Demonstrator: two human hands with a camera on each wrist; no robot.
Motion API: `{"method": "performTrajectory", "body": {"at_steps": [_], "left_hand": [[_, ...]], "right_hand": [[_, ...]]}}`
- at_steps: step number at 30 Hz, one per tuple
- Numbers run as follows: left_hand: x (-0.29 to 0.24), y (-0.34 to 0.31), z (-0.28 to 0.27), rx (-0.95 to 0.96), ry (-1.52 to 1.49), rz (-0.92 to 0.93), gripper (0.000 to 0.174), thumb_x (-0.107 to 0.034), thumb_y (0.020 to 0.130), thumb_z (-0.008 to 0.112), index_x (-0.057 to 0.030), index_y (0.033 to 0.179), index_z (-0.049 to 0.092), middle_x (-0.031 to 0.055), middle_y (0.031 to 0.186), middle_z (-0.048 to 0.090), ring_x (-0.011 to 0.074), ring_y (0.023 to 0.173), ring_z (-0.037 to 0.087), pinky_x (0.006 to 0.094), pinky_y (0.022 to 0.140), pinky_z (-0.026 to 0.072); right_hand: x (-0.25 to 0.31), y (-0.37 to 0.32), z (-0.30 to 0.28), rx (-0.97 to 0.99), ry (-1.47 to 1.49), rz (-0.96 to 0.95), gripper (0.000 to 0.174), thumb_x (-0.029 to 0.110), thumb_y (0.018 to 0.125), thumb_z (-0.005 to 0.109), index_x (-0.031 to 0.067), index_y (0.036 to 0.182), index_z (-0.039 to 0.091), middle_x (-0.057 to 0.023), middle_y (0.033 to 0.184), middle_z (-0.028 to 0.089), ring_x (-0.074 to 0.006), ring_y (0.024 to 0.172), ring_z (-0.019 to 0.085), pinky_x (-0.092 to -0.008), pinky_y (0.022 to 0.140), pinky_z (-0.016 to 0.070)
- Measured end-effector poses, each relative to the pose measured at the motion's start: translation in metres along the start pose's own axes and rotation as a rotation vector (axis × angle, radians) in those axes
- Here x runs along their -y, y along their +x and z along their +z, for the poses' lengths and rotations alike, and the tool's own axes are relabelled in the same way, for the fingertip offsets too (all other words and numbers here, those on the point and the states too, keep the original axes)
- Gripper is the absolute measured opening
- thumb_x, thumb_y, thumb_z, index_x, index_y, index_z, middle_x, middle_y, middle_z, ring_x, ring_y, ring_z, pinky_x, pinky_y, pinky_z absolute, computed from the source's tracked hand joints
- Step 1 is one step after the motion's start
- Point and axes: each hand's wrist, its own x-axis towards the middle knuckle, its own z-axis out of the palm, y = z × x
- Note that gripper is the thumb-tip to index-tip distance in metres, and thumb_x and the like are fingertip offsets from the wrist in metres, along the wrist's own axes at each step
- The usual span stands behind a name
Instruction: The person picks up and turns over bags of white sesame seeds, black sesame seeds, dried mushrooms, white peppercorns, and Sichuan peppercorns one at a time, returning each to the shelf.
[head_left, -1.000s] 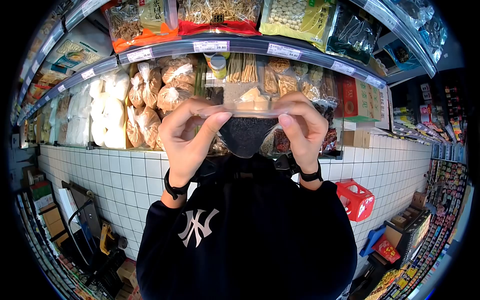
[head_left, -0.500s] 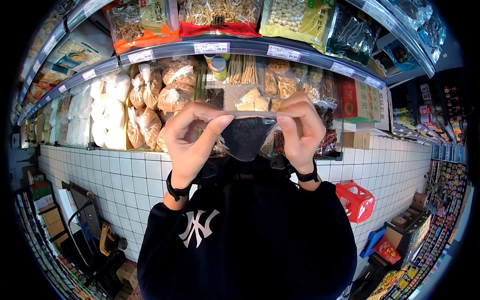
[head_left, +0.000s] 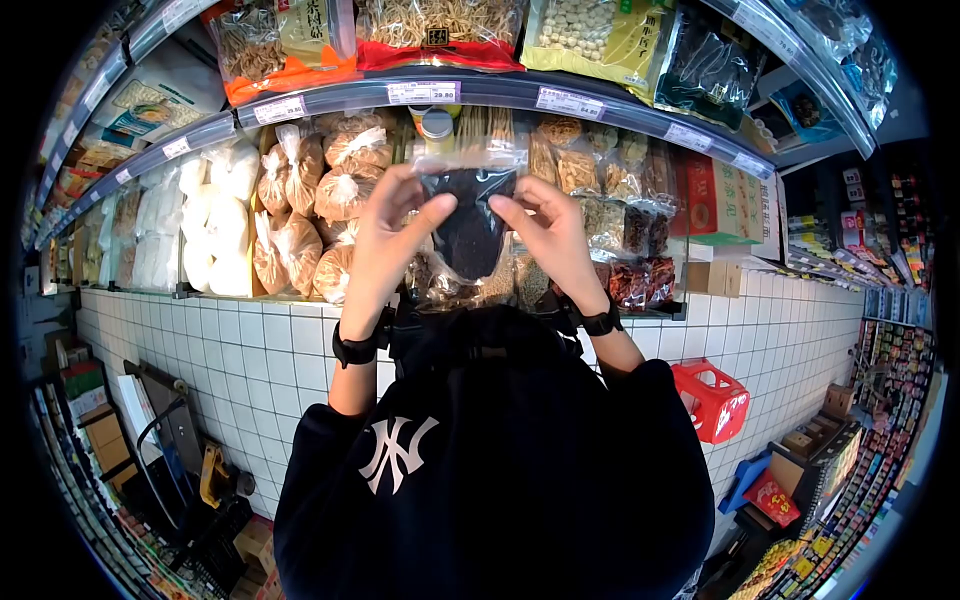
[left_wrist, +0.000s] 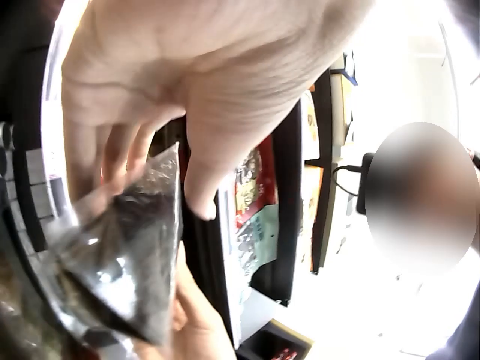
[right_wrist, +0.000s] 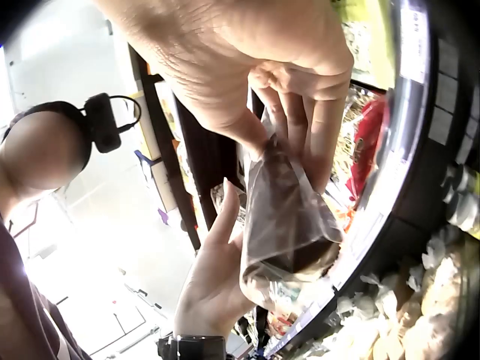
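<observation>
A clear zip bag (head_left: 472, 225) with dark, almost black contents hangs upright between both hands, over the shelf bins in the head view. My left hand (head_left: 392, 235) pinches its left side, the thumb in front and the fingers curled behind. On the opposite side my right hand (head_left: 556, 235) holds it in the same way. The bag's pale top strip rises above the thumbs. In the left wrist view the bag (left_wrist: 124, 262) shines with glare below the left thumb. The right wrist view has the bag (right_wrist: 289, 217) under the right thumb and fingers.
Bins below hold tied bags of brown goods (head_left: 290, 180), white bags (head_left: 218, 215) and dried red goods (head_left: 640, 282). A price-tag rail (head_left: 490, 93) runs above, with packaged dried foods on it. A red stool (head_left: 712, 402) stands on the tiled floor (head_left: 270, 350).
Both hands have come closer together and slid from the bag's top corners down to its sides. The top strip, earlier stretched between the thumbs, now stands above them.
</observation>
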Motion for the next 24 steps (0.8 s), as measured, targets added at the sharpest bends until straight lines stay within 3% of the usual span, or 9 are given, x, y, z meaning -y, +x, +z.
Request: {"method": "performTrajectory", "body": {"at_steps": [2, 8, 10, 11, 14, 16, 18, 20, 24], "left_hand": [[0.019, 0.004, -0.005, 0.162, 0.072, -0.146, 0.031, -0.013, 0.082, 0.069, -0.0023, 0.105, 0.053, 0.0052, 0.096, 0.063, 0.0091, 0.088, 0.058, 0.0242, 0.081, 0.0467], [0.065, 0.019, -0.032, -0.043, 0.311, -0.106, 0.025, -0.017, 0.084, 0.067, -0.001, 0.101, 0.057, 0.0022, 0.085, 0.063, 0.0054, 0.07, 0.054, 0.0203, 0.062, 0.0429], [0.081, 0.024, -0.056, -0.08, 0.331, -0.103, 0.026, -0.017, 0.085, 0.066, 0.0004, 0.102, 0.057, 0.0024, 0.084, 0.063, 0.0055, 0.068, 0.054, 0.0204, 0.061, 0.0428], [0.083, 0.022, -0.061, -0.112, 0.374, -0.082, 0.027, -0.018, 0.085, 0.065, 0.0014, 0.102, 0.056, 0.0024, 0.084, 0.063, 0.0058, 0.068, 0.055, 0.021, 0.06, 0.0432], [0.142, 0.023, -0.089, -0.118, 0.376, -0.071, 0.028, -0.018, 0.085, 0.066, 0.0019, 0.102, 0.056, 0.0031, 0.084, 0.063, 0.0064, 0.069, 0.055, 0.0213, 0.062, 0.0444], [0.137, 0.018, -0.073, -0.133, 0.342, -0.193, 0.032, -0.02, 0.084, 0.067, 0.004, 0.101, 0.055, 0.0071, 0.084, 0.063, 0.0113, 0.071, 0.057, 0.0251, 0.065, 0.0464], [0.212, 0.02, -0.086, -0.14, 0.402, -0.115, 0.036, -0.022, 0.084, 0.067, 0.0059, 0.102, 0.054, 0.0098, 0.084, 0.063, 0.0158, 0.073, 0.059, 0.0283, 0.067, 0.0472], [0.247, 0.023, -0.082, -0.084, 0.452, -0.213, 0.041, -0.024, 0.083, 0.069, 0.0069, 0.103, 0.052, 0.0116, 0.084, 0.062, 0.0181, 0.076, 0.06, 0.03, 0.068, 0.0477], [0.284, 0.043, -0.072, -0.038, 0.558, -0.335, 0.045, -0.028, 0.08, 0.071, 0.0072, 0.101, 0.052, 0.0122, 0.079, 0.06, 0.02, 0.067, 0.061, 0.0317, 0.061, 0.0473]], "right_hand": [[-0.024, 0.01, -0.005, -0.041, 0.158, 0.06, 0.018, 0.015, 0.088, 0.062, -0.0023, 0.094, 0.061, -0.0014, 0.081, 0.062, -0.0057, 0.075, 0.058, -0.0195, 0.064, 0.0479], [-0.08, 0.03, -0.022, -0.045, 0.064, 0.16, 0.03, 0.027, 0.094, 0.052, -0.002, 0.1, 0.059, -0.0039, 0.079, 0.062, -0.0094, 0.072, 0.058, -0.0232, 0.063, 0.0483], [-0.121, 0.03, -0.043, 0.078, -0.495, 0.252, 0.043, 0.037, 0.093, 0.051, -0.0045, 0.104, 0.058, -0.0092, 0.073, 0.06, -0.0158, 0.066, 0.059, -0.0327, 0.06, 0.0486], [-0.167, 0.025, -0.051, 0.076, -0.59, 0.281, 0.055, 0.046, 0.089, 0.051, -0.0077, 0.094, 0.059, -0.013, 0.066, 0.057, -0.0217, 0.06, 0.058, -0.0386, 0.056, 0.0452], [-0.24, 0.007, -0.058, 0.219, -0.867, 0.52, 0.057, 0.051, 0.084, 0.057, -0.0058, 0.086, 0.062, -0.0182, 0.072, 0.061, -0.0277, 0.069, 0.061, -0.0362, 0.06, 0.0448], [-0.282, -0.011, -0.057, 0.213, -0.843, 0.502, 0.059, 0.053, 0.083, 0.057, -0.0061, 0.08, 0.061, -0.0192, 0.069, 0.061, -0.0301, 0.065, 0.061, -0.0386, 0.058, 0.0448], [-0.284, -0.016, -0.053, 0.199, -0.822, 0.486, 0.062, 0.055, 0.082, 0.057, -0.0064, 0.074, 0.061, -0.0201, 0.066, 0.06, -0.0324, 0.061, 0.06, -0.0409, 0.056, 0.0447], [-0.261, -0.011, -0.047, 0.221, -0.717, 0.68, 0.07, 0.062, 0.073, 0.061, -0.0074, 0.069, 0.059, -0.022, 0.063, 0.06, -0.0345, 0.063, 0.062, -0.0395, 0.06, 0.048], [-0.284, -0.024, -0.039, 0.127, -0.735, 0.605, 0.063, 0.058, 0.071, 0.067, -0.0039, 0.063, 0.058, -0.0148, 0.057, 0.06, -0.0247, 0.053, 0.062, -0.0359, 0.05, 0.0495]]}}
